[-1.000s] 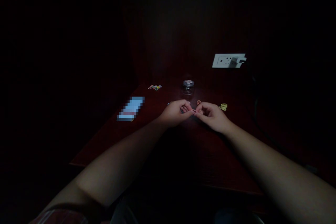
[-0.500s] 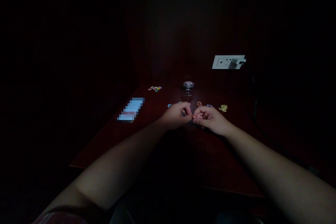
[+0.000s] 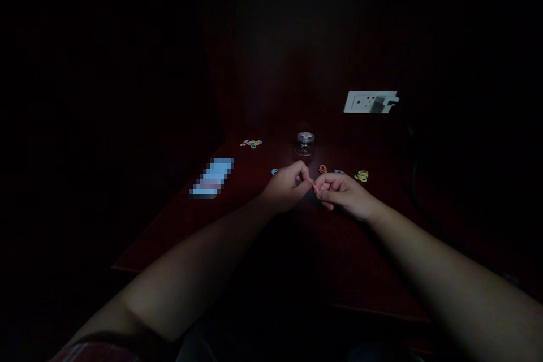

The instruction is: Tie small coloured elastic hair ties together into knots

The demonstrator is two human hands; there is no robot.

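Note:
Between my two hands stretches a small orange-pink elastic hair band [image 3: 314,186], held above the dark red table [image 3: 271,254]. My left hand [image 3: 288,184] pinches one end of it between thumb and finger. At the other end my right hand [image 3: 341,192] has its fingertips closed on the band. Just behind the hands lie a few red-orange bands [image 3: 323,169], some purple bands [image 3: 339,171] partly covered by my right hand, and a pile of yellow bands [image 3: 362,176]. A blue band [image 3: 274,171] shows beside my left hand.
A clear round jar [image 3: 304,146] with a lid stands behind the hands. Mixed-colour bands [image 3: 252,143] lie at the back left. A blurred-out phone [image 3: 212,177] rests on the left. On the back wall sits a socket panel [image 3: 370,102] with a plug; a dark cable hangs right.
The hands have shifted slightly, and more of the orange-pink band shows between them. The right hand's lower fingers have spread a little. The view has moved very slightly.

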